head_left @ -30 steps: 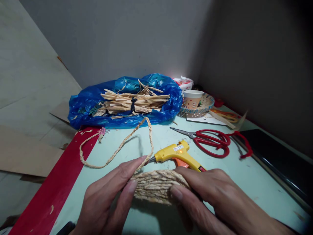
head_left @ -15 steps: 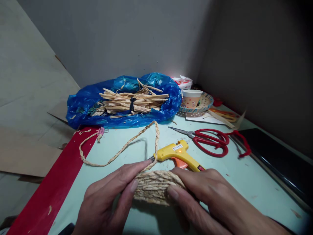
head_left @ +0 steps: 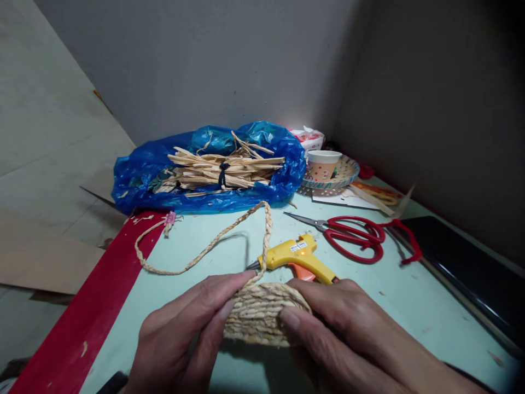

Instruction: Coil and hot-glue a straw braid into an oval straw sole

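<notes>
Between my two hands is a small woven straw piece (head_left: pixel 262 317), built of stacked rows of braided straw. My left hand (head_left: pixel 184 328) grips its left end, thumb in front and fingers along the top. My right hand (head_left: pixel 348 328) holds the right end, its thumb pressed on the front face. From the top edge near my left fingertips a loose straw braid (head_left: pixel 213 249) rises, loops left and ends at a pink binder clip (head_left: pixel 169 219). Just behind the piece lies a yellow glue gun (head_left: pixel 293 253), its nozzle pointing left. The piece's underside and far side are hidden.
Red-handled scissors (head_left: pixel 355 236) lie right of the glue gun. Behind is a blue plastic bag (head_left: pixel 135 178) with a tied straw bundle (head_left: pixel 246 171). A paper cup (head_left: pixel 323 165) stands in a basket (head_left: pixel 350 169) at the back. A black flat object (head_left: pixel 471 262) lines the right side.
The woven piece and the loose braid have shifted very slightly, with the braid's upright part a little farther right. Both hands keep the same grip.
</notes>
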Tool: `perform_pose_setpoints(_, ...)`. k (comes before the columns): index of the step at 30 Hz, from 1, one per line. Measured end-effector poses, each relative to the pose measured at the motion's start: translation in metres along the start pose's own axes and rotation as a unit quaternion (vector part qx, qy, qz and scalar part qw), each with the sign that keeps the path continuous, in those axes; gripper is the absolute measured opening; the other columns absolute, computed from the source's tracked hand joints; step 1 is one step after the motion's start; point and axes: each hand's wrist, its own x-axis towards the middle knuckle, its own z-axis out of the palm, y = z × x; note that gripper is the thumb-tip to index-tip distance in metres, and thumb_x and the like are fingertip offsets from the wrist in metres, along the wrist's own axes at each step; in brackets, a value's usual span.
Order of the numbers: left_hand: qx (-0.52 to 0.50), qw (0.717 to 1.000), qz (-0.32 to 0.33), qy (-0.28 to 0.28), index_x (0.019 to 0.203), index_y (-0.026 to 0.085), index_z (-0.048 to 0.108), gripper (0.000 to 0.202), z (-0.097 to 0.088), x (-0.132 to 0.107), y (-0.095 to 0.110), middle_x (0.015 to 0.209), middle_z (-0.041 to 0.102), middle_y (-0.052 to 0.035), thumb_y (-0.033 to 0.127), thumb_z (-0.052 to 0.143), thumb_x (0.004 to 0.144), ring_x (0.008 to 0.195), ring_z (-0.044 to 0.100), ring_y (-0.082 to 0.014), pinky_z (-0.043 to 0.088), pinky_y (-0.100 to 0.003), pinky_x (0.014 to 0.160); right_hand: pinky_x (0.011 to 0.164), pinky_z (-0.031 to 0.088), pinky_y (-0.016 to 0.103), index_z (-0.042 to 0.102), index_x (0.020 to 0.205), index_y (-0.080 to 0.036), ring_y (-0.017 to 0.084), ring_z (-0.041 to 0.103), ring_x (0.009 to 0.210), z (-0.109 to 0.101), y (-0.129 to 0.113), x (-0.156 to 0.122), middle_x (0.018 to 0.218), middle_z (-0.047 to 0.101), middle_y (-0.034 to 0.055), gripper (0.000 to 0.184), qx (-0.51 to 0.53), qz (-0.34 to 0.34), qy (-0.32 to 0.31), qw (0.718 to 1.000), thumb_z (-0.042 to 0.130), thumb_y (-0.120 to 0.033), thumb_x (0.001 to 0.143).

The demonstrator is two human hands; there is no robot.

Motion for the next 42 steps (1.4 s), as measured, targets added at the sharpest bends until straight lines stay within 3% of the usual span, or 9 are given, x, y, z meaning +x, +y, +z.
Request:
perform_pose_setpoints(6, -0.034, 0.999, 0.028, -0.010, 0.113, 0.037, 0.074, 0.035, 0.002, 0.000, -0.004, 0.108, 0.081, 0.0102, 0.015, 0.057, 0.091, 0.092, 0.077, -0.0117, 0.057, -0.016, 0.087, 0.051, 0.045, 0.023, 0.054, 0.070, -0.022, 0.013, 0.053, 0.054, -0.003, 0.001, 0.008, 0.064, 0.055, -0.0015, 0.046, 0.155, -0.013, -0.113, 0.981, 0.043, -0.055, 0.101)
perform_pose_setpoints(11, -0.011, 0.997, 0.076, -0.008, 0.121, 0.033, 0.069, 0.043, 0.000, -0.001, -0.010, 0.112, 0.080, 0.0072, 0.008, 0.054, 0.090, 0.097, 0.075, -0.0092, 0.053, -0.013, 0.089, 0.082, 0.052, 0.031, 0.065, 0.096, -0.024, 0.019, 0.067, 0.072, 0.000, -0.002, 0.009, 0.068, 0.064, -0.0005, 0.038, 0.169, -0.038, -0.075, 0.982, 0.041, -0.053, 0.103)
perform_pose_setpoints(15, 0.033, 0.993, 0.110, -0.033, 0.122, 0.028, 0.065, 0.042, -0.004, 0.002, -0.011, 0.113, 0.079, 0.0029, 0.005, 0.053, 0.089, 0.098, 0.074, -0.0089, 0.052, -0.011, 0.089, 0.081, 0.054, 0.034, 0.052, 0.133, -0.025, 0.019, 0.069, 0.073, 0.006, 0.000, 0.008, 0.074, 0.067, -0.0016, 0.042, 0.218, -0.021, -0.086, 0.972, 0.043, -0.053, 0.102)
perform_pose_setpoints(20, 0.048, 0.988, 0.142, -0.042, 0.126, 0.030, 0.060, 0.048, -0.001, 0.002, -0.005, 0.114, 0.077, 0.0022, 0.002, 0.050, 0.088, 0.101, 0.074, -0.0105, 0.051, -0.014, 0.092, 0.087, 0.051, 0.036, 0.048, 0.136, -0.028, 0.022, 0.068, 0.093, 0.006, 0.000, 0.009, 0.094, 0.070, 0.0016, 0.045, 0.189, 0.011, -0.025, 0.982, 0.052, -0.053, 0.099)
perform_pose_setpoints(23, 0.019, 0.995, 0.093, -0.006, 0.131, 0.033, 0.054, 0.048, 0.009, -0.002, 0.000, 0.113, 0.077, 0.0041, 0.007, 0.049, 0.091, 0.097, 0.075, -0.0113, 0.053, -0.015, 0.090, 0.095, 0.046, 0.035, 0.057, 0.125, -0.028, 0.023, 0.063, 0.108, 0.004, 0.002, 0.014, 0.110, 0.070, 0.0027, 0.036, 0.164, -0.032, 0.000, 0.986, 0.059, -0.050, 0.097)
perform_pose_setpoints(27, -0.032, 0.999, 0.023, 0.010, 0.134, 0.034, 0.044, 0.048, 0.020, -0.008, 0.005, 0.102, 0.079, 0.0042, 0.010, 0.046, 0.093, 0.089, 0.077, -0.0120, 0.056, -0.017, 0.082, 0.090, 0.046, 0.029, 0.062, 0.110, -0.026, 0.018, 0.063, 0.098, 0.009, 0.006, 0.020, 0.099, 0.069, -0.0016, 0.022, 0.238, -0.091, -0.031, 0.967, 0.061, -0.044, 0.097)
perform_pose_setpoints(32, -0.097, 0.995, -0.020, 0.013, 0.128, 0.035, 0.056, 0.040, 0.017, -0.010, 0.011, 0.103, 0.078, -0.0002, 0.018, 0.053, 0.091, 0.094, 0.076, -0.0185, 0.059, -0.023, 0.079, 0.075, 0.044, 0.024, 0.064, 0.094, -0.023, 0.015, 0.056, 0.082, 0.012, 0.008, 0.022, 0.087, 0.061, -0.0026, 0.021, 0.281, -0.091, -0.008, 0.955, 0.066, -0.044, 0.094)
perform_pose_setpoints(36, -0.223, 0.965, -0.135, 0.016, 0.118, 0.035, 0.067, 0.030, 0.002, -0.002, 0.006, 0.111, 0.077, -0.0015, 0.032, 0.062, 0.089, 0.103, 0.072, -0.0214, 0.058, -0.026, 0.087, 0.069, 0.042, 0.023, 0.064, 0.096, -0.023, 0.014, 0.055, 0.080, 0.007, 0.009, 0.022, 0.088, 0.061, -0.0017, 0.022, 0.263, -0.078, 0.023, 0.961, 0.064, -0.045, 0.095)
perform_pose_setpoints(42, -0.301, 0.924, -0.225, 0.070, 0.091, 0.026, 0.072, 0.009, -0.009, 0.013, -0.005, 0.078, 0.070, 0.0008, 0.033, 0.071, 0.086, 0.073, 0.064, -0.0136, 0.053, -0.018, 0.066, 0.054, 0.033, 0.021, 0.063, 0.094, -0.023, 0.010, 0.042, 0.061, 0.002, 0.010, 0.019, 0.078, 0.053, -0.0043, 0.027, 0.256, -0.059, 0.021, 0.965, 0.063, -0.051, 0.095)
